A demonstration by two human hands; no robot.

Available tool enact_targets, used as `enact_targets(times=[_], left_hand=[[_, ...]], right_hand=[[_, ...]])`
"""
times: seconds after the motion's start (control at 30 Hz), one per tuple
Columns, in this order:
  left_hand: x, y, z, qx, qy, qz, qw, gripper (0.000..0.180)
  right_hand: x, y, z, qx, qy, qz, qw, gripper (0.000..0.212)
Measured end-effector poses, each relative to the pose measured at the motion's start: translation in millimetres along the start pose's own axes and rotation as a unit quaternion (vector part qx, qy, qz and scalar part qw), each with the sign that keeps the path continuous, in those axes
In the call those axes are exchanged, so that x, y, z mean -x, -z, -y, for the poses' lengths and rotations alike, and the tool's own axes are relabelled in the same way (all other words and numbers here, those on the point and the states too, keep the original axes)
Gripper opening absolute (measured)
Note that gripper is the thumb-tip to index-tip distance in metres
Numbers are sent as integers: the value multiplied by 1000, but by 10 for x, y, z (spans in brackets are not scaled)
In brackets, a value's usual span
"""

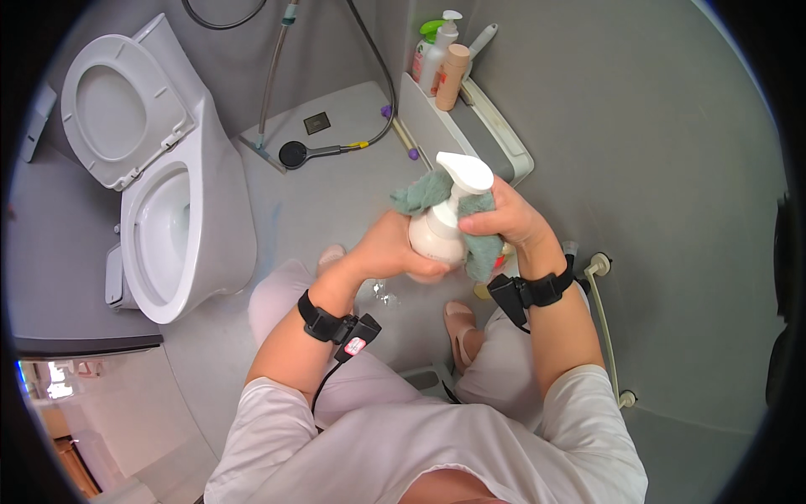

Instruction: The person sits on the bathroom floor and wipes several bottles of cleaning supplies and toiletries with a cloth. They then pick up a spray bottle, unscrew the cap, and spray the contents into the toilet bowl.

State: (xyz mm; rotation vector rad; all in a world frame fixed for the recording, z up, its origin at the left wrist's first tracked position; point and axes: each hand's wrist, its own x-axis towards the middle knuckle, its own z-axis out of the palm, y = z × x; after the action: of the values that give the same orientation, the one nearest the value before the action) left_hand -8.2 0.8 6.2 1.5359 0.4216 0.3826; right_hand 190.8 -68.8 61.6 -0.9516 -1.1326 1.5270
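At the centre of the frame, tilted, with nozzle (453, 165) toward the upper left: white pump bottle (437, 239), held between left hand (388, 248) and right hand (512, 217). At left hand, fingers curled around the lower body, thumb across the front. At right hand, narrow grip near the collar, with green cloth (481, 252) held against the right side of the bottle; another fold of green cloth at the upper left side. On both wrists: black straps (547, 291). Upper left of the frame: white toilet (222, 227), with lid (109, 109) raised. Upper middle, on the grey floor (353, 176): shower head (294, 154), just beside squeegee (262, 153). Above and right of centre, on a ledge (432, 122): several bottles (453, 77), close together. At right, along the grey wall (688, 227): cream rail (604, 332).
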Motion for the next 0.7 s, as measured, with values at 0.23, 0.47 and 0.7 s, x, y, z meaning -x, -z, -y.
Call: enact_targets(times=[0.23, 0.47, 0.7], left_hand=[[90, 8, -64, 105, 37, 133, 985, 79], [-55, -306, 16, -73, -19, -239, 968, 69], [-236, -350, 344, -334, -159, -404, 837, 52]], right_hand=[[78, 11, -171, -36, 14, 30, 999, 64], [-86, -311, -149, 46, 90, -213, 972, 50], [-356, -564, -488, 91, 177, -430, 881, 38]])
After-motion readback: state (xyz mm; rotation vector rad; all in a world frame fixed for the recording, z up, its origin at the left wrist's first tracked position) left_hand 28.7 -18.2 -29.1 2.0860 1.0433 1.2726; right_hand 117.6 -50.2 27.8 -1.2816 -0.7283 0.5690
